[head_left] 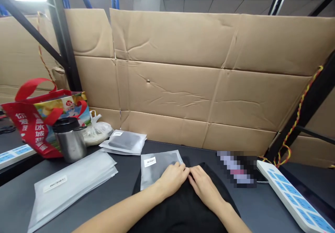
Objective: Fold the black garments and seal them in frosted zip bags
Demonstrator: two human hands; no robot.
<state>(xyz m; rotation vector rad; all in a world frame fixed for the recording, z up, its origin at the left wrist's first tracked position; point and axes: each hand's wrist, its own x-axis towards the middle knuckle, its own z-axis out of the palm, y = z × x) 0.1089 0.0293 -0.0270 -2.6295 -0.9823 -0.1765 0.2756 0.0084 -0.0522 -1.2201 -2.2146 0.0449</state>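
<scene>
Black fabric (180,212) is spread over the table in front of me, with its far edge just beyond my fingers. My left hand (175,178) and my right hand (203,183) meet near that edge, fingertips almost touching, both closed on the fabric in a pinch. The fold between the fingertips is mostly hidden. Partly under my left hand and the cloth lies a frosted plastic bag (157,168) with a barcode label (150,162); something dark shows through it.
At left lie stacked frosted bags (75,180) and a smaller pile (125,142). Behind them stand a steel tumbler (70,145), a red carrier bag (28,128) and a tied plastic bag (96,132). A white power strip (293,194) is at right. Cardboard (170,83) walls the back.
</scene>
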